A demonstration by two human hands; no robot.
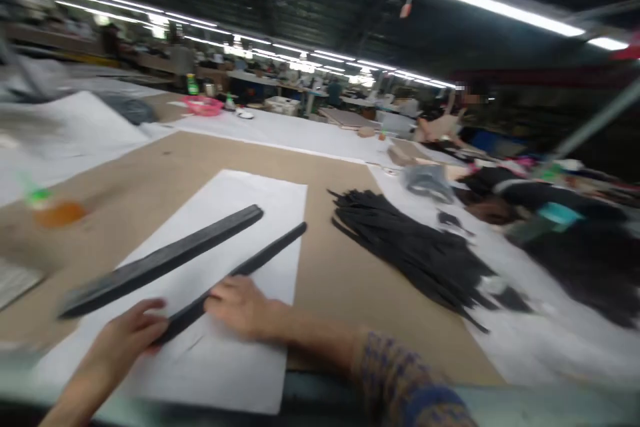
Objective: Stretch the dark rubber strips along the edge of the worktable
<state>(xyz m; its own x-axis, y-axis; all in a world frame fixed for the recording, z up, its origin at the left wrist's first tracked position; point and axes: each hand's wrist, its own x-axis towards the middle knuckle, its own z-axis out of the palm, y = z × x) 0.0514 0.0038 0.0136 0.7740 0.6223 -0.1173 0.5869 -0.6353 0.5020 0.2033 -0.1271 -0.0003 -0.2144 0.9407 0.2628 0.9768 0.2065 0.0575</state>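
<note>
Two long black strips lie on a white sheet [240, 193] spread over a brown table [330, 267]. My left hand [127, 337] pinches the near end of the narrower black strip [260, 257]. My right hand [243, 307] rests on the same strip a little further along, fingers curled over it. The wider black strip [165, 260] lies apart to the left, parallel, untouched. The whole view is smeared by motion.
A heap of several black strips [410, 247] lies to the right on the table. Dark fabric [575, 247] is piled at far right. An orange bottle [53, 210] stands at left. A pink basket [203, 105] and other workers sit at the back.
</note>
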